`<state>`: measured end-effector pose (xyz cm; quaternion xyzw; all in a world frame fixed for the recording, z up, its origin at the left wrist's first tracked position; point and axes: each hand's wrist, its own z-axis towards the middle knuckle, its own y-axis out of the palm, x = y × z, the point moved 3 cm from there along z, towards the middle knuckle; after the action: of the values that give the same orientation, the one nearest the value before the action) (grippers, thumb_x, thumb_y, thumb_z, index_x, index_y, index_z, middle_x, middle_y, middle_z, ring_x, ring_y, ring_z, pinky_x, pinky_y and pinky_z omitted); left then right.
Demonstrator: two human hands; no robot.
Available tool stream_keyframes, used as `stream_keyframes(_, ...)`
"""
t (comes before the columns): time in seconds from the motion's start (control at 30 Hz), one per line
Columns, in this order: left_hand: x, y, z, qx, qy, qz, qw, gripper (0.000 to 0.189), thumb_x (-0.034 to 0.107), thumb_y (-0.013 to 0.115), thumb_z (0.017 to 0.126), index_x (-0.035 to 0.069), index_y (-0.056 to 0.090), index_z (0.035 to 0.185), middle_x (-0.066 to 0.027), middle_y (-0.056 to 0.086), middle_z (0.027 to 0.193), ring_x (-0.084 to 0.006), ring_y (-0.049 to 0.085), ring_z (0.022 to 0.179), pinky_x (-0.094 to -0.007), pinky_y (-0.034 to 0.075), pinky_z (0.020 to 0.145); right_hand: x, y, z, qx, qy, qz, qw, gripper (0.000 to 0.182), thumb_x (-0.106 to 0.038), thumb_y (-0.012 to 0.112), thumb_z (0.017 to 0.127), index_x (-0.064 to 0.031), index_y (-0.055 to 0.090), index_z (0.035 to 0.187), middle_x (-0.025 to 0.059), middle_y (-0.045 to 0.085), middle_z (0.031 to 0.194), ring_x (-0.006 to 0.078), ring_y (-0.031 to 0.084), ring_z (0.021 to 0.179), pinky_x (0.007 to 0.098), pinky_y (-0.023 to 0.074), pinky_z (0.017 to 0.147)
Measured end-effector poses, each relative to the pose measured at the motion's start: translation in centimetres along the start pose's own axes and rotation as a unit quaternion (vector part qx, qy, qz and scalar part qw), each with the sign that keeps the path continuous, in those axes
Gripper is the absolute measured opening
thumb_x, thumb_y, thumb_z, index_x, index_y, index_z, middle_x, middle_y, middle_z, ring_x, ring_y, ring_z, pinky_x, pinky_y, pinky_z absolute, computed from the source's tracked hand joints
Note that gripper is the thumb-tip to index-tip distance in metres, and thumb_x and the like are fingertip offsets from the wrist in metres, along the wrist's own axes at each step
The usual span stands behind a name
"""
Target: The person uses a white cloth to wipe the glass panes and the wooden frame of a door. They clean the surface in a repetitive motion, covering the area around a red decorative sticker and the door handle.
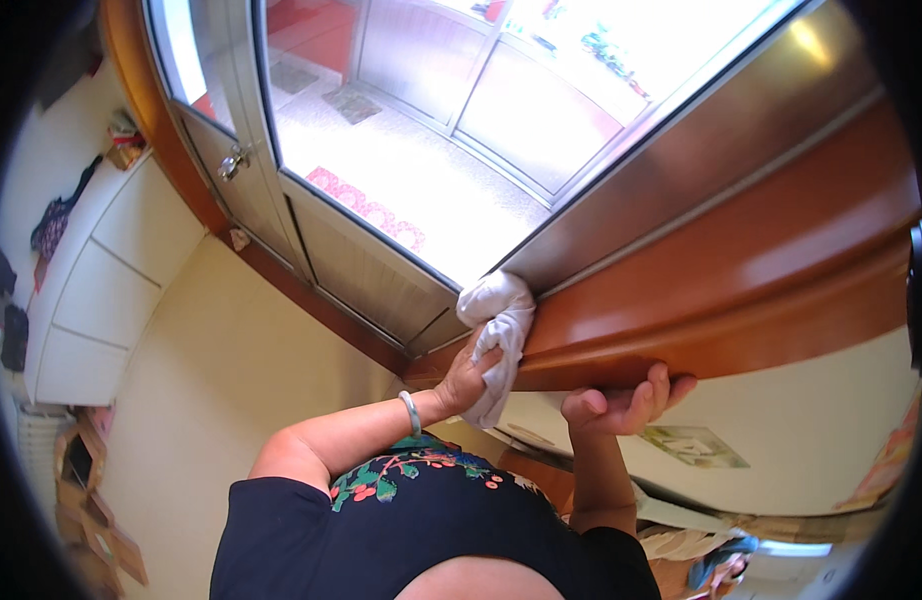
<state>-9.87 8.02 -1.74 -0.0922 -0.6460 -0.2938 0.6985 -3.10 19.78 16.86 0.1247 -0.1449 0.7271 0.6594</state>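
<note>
A crumpled white cloth [504, 319] is gripped in my left hand [465, 379]. The cloth lies against the brown wooden door frame [701, 300], where it meets the metal door [378, 281]. A pale bangle [410, 412] circles my left wrist. My right hand [630, 405] is at the outer edge of the wooden frame, palm turned up and fingers loosely bent. It holds nothing, and its fingertips appear to touch the wood.
The door has a lever handle [234, 163] and a large glass pane. Through it shows a red patterned mat [367, 206]. A white drawer cabinet [123, 277] stands at the left. A light switch plate or small picture [693, 444] is on the wall at right.
</note>
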Motion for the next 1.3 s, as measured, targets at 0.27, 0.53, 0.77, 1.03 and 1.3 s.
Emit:
stream_keyframes(0.27,-4.9,-0.5,1.7,0.137,-0.263,-0.244,0.923,0.043,0.027,0.05,0.101,0.008,0.048,0.139,-0.006,0.06,0.121,-0.0179,0.057,0.107,-0.0307,0.045,0.095,0.3,-0.1,-0.1,-0.023,-0.01,0.033,0.999,0.05,-0.029,0.044,0.099,0.0001,0.034,0.139,0.0247,0.043,0.143,0.049,0.021,0.144,0.0592,0.0181,0.117)
stream_keyframes(0.53,12.5,-2.0,2.3,0.149,0.169,-0.249,0.942,0.048,0.026,0.045,0.103,0.001,0.035,0.143,-0.0152,0.055,0.131,-0.0232,0.061,0.108,-0.0356,0.051,0.093,0.3,-1.1,-0.6,-0.078,-0.011,0.051,0.996,0.053,-0.028,0.053,0.093,-0.0024,0.037,0.137,0.0224,0.044,0.141,0.0527,0.017,0.143,0.0646,0.0143,0.115)
stream_keyframes(0.77,15.1,0.1,12.6,0.075,0.476,0.425,0.766,0.047,0.032,0.068,0.087,0.004,0.059,0.124,-0.0197,0.058,0.123,-0.0368,0.058,0.109,-0.0471,0.043,0.096,-0.4,-0.7,-1.3,-0.058,-0.003,0.082,0.995,0.047,-0.028,0.055,0.091,-0.0045,0.041,0.129,0.0188,0.048,0.132,0.0512,0.019,0.142,0.0638,0.0139,0.115)
stream_keyframes(1.03,37.0,4.4,16.2,0.15,0.606,0.461,0.631,0.068,0.041,0.064,0.086,-0.005,0.046,0.133,-0.0274,0.05,0.129,-0.0464,0.043,0.117,-0.0622,0.023,0.107,-0.8,-1.2,-2.3,-0.091,0.026,0.022,0.995,0.028,-0.024,0.057,0.087,-0.0076,0.048,0.107,0.0146,0.051,0.119,0.0421,0.042,0.125,0.064,0.0243,0.112)
stream_keyframes(1.3,52.3,9.3,21.1,0.24,0.757,0.364,0.487,0.055,0.036,0.065,0.084,-0.002,0.054,0.122,-0.0184,0.053,0.127,-0.0392,0.042,0.118,-0.0581,0.02,0.106,-1.3,-2.0,3.5,-0.089,0.041,0.014,0.995,0.035,-0.014,0.071,0.085,-0.005,0.052,0.112,0.0166,0.06,0.108,0.037,0.056,0.085,0.052,0.0471,0.069)
